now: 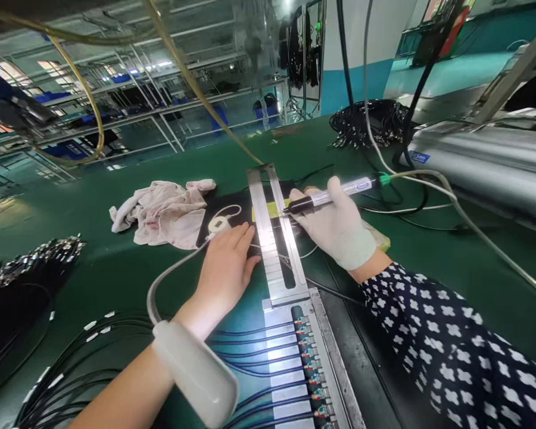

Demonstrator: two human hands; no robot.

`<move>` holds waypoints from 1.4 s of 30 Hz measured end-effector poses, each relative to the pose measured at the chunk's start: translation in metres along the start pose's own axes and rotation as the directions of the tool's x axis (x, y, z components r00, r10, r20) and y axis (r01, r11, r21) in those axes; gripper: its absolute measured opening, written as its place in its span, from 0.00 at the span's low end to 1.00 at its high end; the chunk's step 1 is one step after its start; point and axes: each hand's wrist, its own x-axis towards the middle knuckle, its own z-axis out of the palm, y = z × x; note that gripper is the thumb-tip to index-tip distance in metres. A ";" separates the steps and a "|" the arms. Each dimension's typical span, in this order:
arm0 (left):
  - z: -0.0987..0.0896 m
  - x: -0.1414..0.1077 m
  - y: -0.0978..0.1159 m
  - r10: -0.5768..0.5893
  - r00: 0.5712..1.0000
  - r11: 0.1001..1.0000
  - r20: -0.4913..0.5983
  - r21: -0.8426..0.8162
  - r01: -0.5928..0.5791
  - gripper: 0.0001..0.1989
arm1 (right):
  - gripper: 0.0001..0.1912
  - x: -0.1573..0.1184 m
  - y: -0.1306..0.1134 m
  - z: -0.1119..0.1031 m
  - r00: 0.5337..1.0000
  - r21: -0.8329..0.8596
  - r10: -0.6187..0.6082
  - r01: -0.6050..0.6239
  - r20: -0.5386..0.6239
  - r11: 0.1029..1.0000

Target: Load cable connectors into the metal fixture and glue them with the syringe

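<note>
My gloved right hand (pixel 335 223) holds a black and white dispensing pen (pixel 326 196) with a green rear fitting. Its thin tip points left, over the slotted metal bar (pixel 268 250). My bare left hand (pixel 227 262) lies palm down beside the bar, fingers stretched out near a small white round object (pixel 218 225). Below the bar, a metal fixture (pixel 290 363) carries a row of black cables (pixel 259 353) with small connectors at their right ends. A yellow label (pixel 271 210) shows behind the bar.
A lamp head (pixel 196 372) on a flexible neck hangs over my left forearm. A crumpled cloth (pixel 163 211) lies at the left. Cable bundles sit at the far left and at the back right (pixel 370 119). Metal cylinders (pixel 477 161) stand at the right; hoses cross above the table.
</note>
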 end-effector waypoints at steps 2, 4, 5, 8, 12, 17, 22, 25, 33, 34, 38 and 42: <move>0.000 0.000 0.000 0.003 1.000 1.000 -0.012 0.030 -0.003 0.25 | 0.16 0.001 0.000 0.000 1.000 -0.020 0.000 0.000 0.005 1.000; 0.001 0.001 0.001 0.000 1.000 0.999 -0.019 0.051 0.001 0.25 | 0.17 0.001 -0.001 0.000 1.000 -0.035 0.005 -0.004 0.017 0.999; 0.001 0.001 0.002 -0.002 1.000 0.998 -0.020 0.057 0.003 0.25 | 0.18 0.000 -0.001 0.000 1.000 -0.039 0.007 -0.006 0.017 0.999; 0.002 0.000 0.001 0.001 1.000 0.998 -0.023 0.065 0.001 0.25 | 0.17 -0.002 -0.001 0.001 1.000 -0.018 0.005 -0.005 0.001 1.000; 0.001 -0.007 0.002 0.009 0.999 0.998 -0.043 0.066 -0.006 0.24 | 0.14 -0.002 -0.001 0.002 1.000 0.026 0.019 -0.019 -0.018 0.999; -0.002 -0.022 0.016 -0.073 0.993 0.995 -0.088 0.060 0.078 0.14 | 0.12 -0.002 -0.001 0.003 0.999 0.043 0.027 -0.025 -0.034 0.999; -0.008 -0.037 0.027 -0.193 0.981 0.976 -0.036 -0.108 0.188 0.14 | 0.15 -0.003 -0.002 0.004 0.999 0.020 0.027 -0.027 -0.044 0.999; -0.013 -0.049 0.028 -0.351 0.934 0.875 0.062 -0.334 0.351 0.18 | 0.17 -0.003 -0.001 0.003 1.000 -0.010 0.019 -0.020 -0.025 1.000; -0.005 -0.024 0.022 -0.263 0.604 -0.137 0.752 -0.649 0.749 0.15 | 0.18 -0.004 0.000 0.001 1.000 -0.063 0.025 -0.024 0.017 0.998; -0.003 -0.017 0.021 -0.235 0.590 -0.232 0.772 -0.634 0.737 0.15 | 0.18 -0.004 0.000 0.001 0.999 -0.073 0.026 -0.024 0.019 0.997; 0.002 -0.003 0.021 -0.180 0.571 -0.439 0.801 -0.585 0.682 0.21 | 0.19 -0.004 0.000 0.000 0.999 -0.082 0.036 -0.032 0.041 0.996; 0.006 -0.005 0.023 -0.176 0.585 -0.464 0.792 -0.591 0.660 0.21 | 0.19 -0.004 0.000 -0.001 0.999 -0.086 0.029 -0.026 0.034 0.996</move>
